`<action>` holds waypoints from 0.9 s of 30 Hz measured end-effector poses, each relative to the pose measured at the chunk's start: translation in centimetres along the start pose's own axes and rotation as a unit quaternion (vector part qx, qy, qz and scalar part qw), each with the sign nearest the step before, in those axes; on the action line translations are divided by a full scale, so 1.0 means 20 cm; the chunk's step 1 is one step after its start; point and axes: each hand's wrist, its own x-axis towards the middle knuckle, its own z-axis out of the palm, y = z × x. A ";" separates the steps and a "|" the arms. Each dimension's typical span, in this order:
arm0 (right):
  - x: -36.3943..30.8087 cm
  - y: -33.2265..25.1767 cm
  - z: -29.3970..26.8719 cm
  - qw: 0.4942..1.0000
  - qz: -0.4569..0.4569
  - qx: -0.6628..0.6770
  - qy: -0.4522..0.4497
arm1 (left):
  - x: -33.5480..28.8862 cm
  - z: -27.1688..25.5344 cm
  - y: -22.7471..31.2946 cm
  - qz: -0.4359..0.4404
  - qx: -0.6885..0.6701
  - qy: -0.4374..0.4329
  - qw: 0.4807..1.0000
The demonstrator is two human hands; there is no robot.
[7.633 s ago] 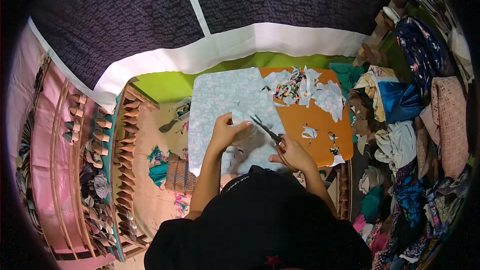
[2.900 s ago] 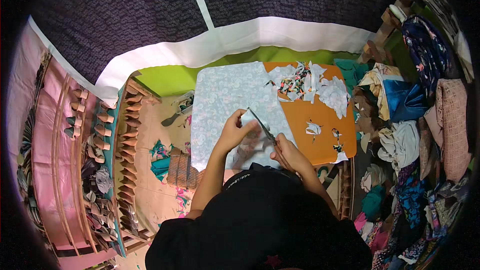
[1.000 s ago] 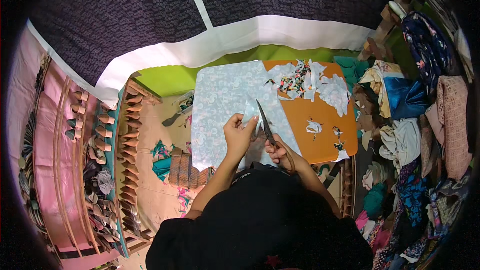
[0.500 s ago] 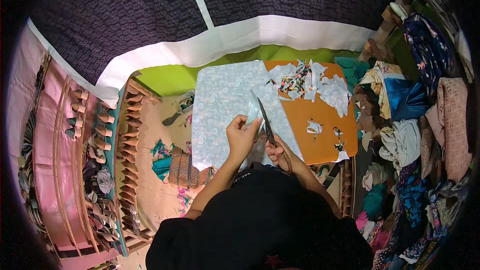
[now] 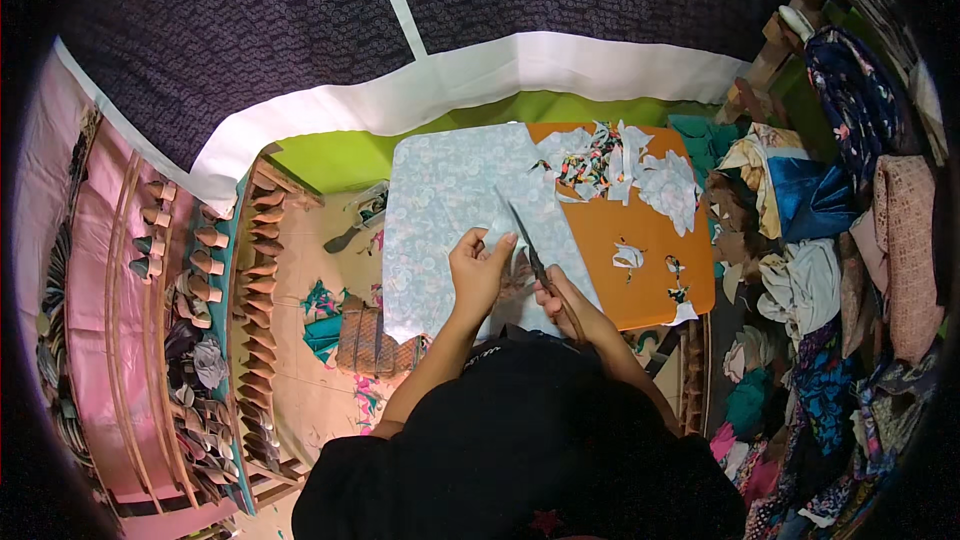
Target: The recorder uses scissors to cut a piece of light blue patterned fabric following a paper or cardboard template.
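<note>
My left hand [image 5: 480, 268] pinches a small pale piece of fabric [image 5: 501, 227] between thumb and fingers. In my right hand [image 5: 562, 304] is a pair of dark scissors [image 5: 527, 233], its long blades pointing away from me and slightly left, close beside the piece. Whether the blades touch the fabric is hard to tell. Both hands are over a large pale patterned cloth [image 5: 440, 200], which covers the left and middle of an orange tabletop [image 5: 598, 240].
Cut scraps [image 5: 600, 162] lie on the table's far right, with a few smaller offcuts [image 5: 628, 257] nearer. Folded fabrics [image 5: 805, 290] are heaped at the right. Wooden shoe forms [image 5: 262, 315] line a rack on the left. A patterned bundle [image 5: 375, 337] sits on the floor.
My left hand and the fabric piece have shifted slightly left, and less of the piece shows above the fingers. The scissors' tips have moved a little left and nearer to me.
</note>
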 end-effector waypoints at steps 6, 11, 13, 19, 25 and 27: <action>-0.01 -0.03 -0.07 0.975 0.144 0.165 -0.017 | 0.02 -0.04 0.00 -0.075 -0.044 -0.072 0.994; -0.06 -0.06 -0.06 0.999 0.003 -0.006 -0.049 | 0.03 -0.03 0.04 -0.011 0.027 -0.009 1.000; -0.07 -0.05 -0.07 0.995 0.065 -0.069 -0.035 | 0.06 -0.05 0.03 0.012 0.032 -0.010 0.999; -0.04 -0.05 -0.06 0.985 0.151 0.042 -0.071 | 0.08 -0.05 0.01 0.037 0.001 -0.021 0.999; -0.03 -0.10 0.04 0.987 0.084 0.096 -0.099 | 0.03 -0.02 -0.01 0.056 0.094 0.012 0.994; -0.02 -0.11 0.08 0.992 0.048 0.069 -0.091 | 0.01 -0.01 -0.05 0.081 0.119 0.024 0.989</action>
